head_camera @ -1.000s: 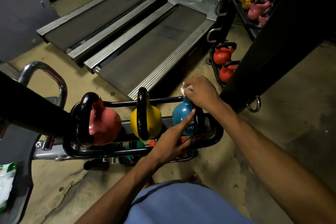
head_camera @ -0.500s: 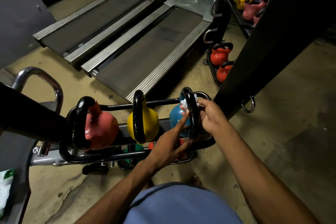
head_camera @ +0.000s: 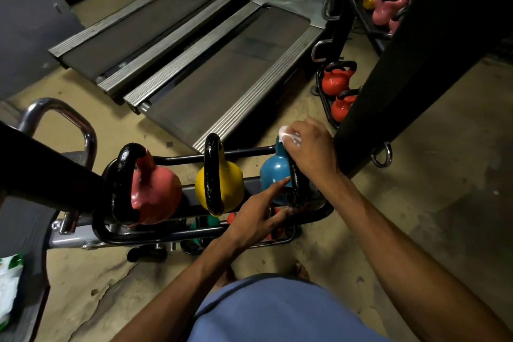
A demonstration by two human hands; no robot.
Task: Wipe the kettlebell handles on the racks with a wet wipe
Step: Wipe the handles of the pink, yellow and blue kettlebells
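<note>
Both hands were at blue kettlebell on rack. R hand clamped wet wipe round handle top; L hand, fingers straight, touched bell body.

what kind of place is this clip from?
Almost certainly a gym: two treadmills side by side, a rack of coloured kettlebells in front, and red kettlebells on another rack further back on the right.
</note>
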